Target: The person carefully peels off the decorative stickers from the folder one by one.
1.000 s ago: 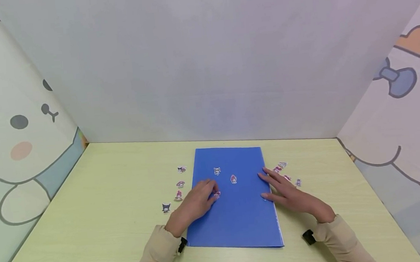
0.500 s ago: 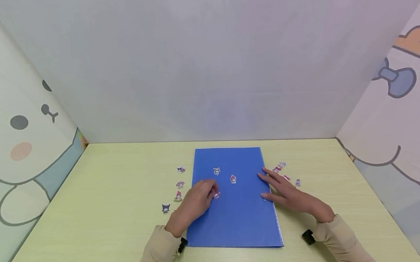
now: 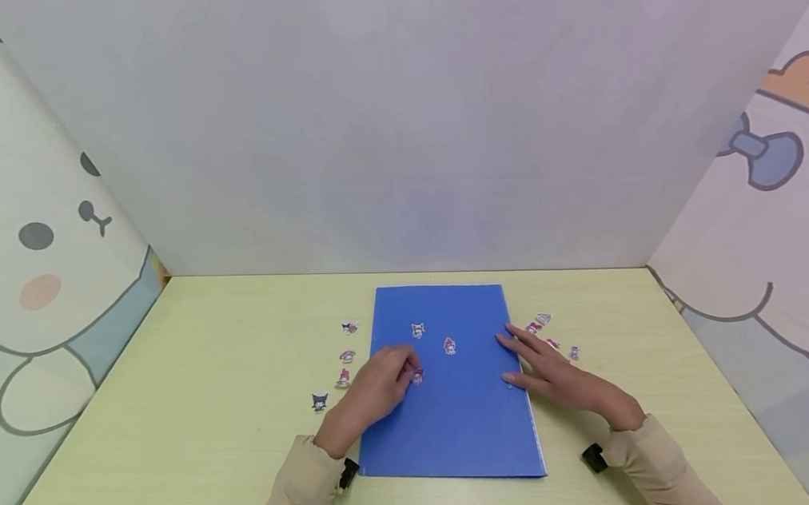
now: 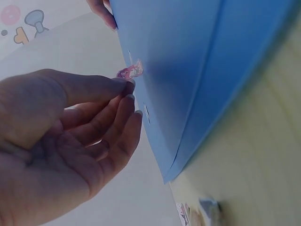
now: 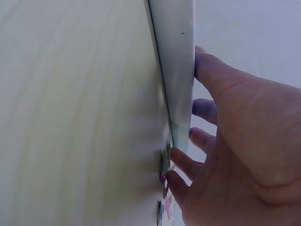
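Observation:
A blue folder (image 3: 457, 440) lies flat on the table. Above its left half, my left hand (image 3: 380, 383) pinches a small pink cartoon sticker (image 4: 131, 71) between thumb and index finger; the left wrist view shows the sticker tilted against the blue cover. Two more cartoon stickers lie on the cover: one with dark ears (image 3: 418, 330) and a red-hooded one (image 3: 450, 346). At the folder's right edge, my right hand (image 3: 555, 372) rests with fingers spread and fairly straight on the cover. In the right wrist view, those fingers (image 5: 207, 77) lie along the pale side of the folder.
Left of the folder, several loose stickers lie on the table, among them a dark-eared one (image 3: 320, 403) and a pink one (image 3: 343, 378). More stickers (image 3: 534, 327) lie right of the folder, partly behind my right hand. A pale wall (image 3: 393, 125) rises behind the table.
My left thumb and index finger have drawn closer together at the sticker, which has turned slightly and shows more pink. My right hand and the folder stay where they were.

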A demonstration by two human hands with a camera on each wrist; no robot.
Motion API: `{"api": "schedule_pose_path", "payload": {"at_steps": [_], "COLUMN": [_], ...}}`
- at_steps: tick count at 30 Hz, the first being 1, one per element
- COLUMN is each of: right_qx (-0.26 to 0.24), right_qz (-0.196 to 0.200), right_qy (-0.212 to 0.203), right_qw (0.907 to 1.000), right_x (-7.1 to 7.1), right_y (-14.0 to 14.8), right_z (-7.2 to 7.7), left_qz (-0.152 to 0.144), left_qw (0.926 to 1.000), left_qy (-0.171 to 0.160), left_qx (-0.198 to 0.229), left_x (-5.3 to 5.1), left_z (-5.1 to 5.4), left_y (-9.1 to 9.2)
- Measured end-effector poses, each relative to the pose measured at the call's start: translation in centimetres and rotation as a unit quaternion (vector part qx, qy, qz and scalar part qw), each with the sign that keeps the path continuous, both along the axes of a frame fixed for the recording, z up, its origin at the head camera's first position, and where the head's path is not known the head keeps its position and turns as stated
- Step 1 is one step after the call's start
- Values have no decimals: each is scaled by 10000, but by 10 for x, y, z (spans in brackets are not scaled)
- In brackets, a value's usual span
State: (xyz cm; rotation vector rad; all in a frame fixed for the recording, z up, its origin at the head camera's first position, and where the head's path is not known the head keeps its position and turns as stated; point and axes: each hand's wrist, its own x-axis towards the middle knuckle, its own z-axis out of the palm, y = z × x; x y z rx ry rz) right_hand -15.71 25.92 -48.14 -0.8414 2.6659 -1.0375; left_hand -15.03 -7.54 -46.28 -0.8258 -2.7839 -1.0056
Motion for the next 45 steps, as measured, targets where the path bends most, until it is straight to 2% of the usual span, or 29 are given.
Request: {"api": "schedule_pose_path", "payload": {"at_steps": [6,16,29,35,45], "right_qx": [-6,21,39,9,24], "right_qz": [58,31,13,27,40], "right_qy": [91,81,142,109,122], "right_qw": [9999,10000,9999,9999,9999], "right_x": [-1,-1,-2,-2,-1], "right_y": [1,1,2,1,1], "right_z": [-2,-2,-2,-2,-4], "left_qz": [68,133,455,545,802], "left_qw": [9998,9998,9984,9974,9957], "left_qy": [-181,-129,-220,-347,-362], "left_qx": [101,103,242,310,300], "left_x": [0,-2,-4,-5,-4], "left_z": [3,5,10,8,8], "left_y": [-5,-14,-28,-36,-51]}}
